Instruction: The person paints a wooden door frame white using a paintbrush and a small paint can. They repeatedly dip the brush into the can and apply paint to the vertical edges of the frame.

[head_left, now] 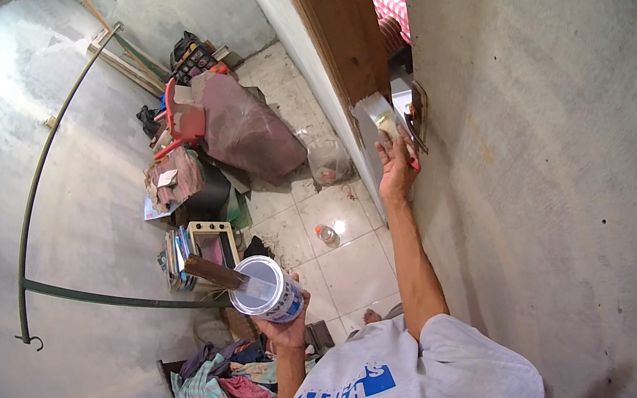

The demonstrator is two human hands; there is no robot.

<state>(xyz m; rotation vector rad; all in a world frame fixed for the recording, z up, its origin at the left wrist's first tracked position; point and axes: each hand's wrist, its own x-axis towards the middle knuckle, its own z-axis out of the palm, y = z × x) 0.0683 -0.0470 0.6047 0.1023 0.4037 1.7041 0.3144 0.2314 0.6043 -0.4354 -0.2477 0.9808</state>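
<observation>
My left hand is closed around a white plastic tub with blue markings, tilted so that its open top shows. A flat brown wooden piece sticks out over the tub's rim; its paler end reaches into the tub. My right hand, arm stretched out, grips a flat wide-ended tool with a pale head and a red handle end. Whether it is a brush or a scraper I cannot tell. The tool's head is close to the brown wooden door frame, beside a metal door handle.
A grey wall-like panel rises at my right. On the tiled floor stands a small jar with an orange lid. Farther off are a red chair, a covered heap and books. A green metal bar crosses the left; clothes lie below.
</observation>
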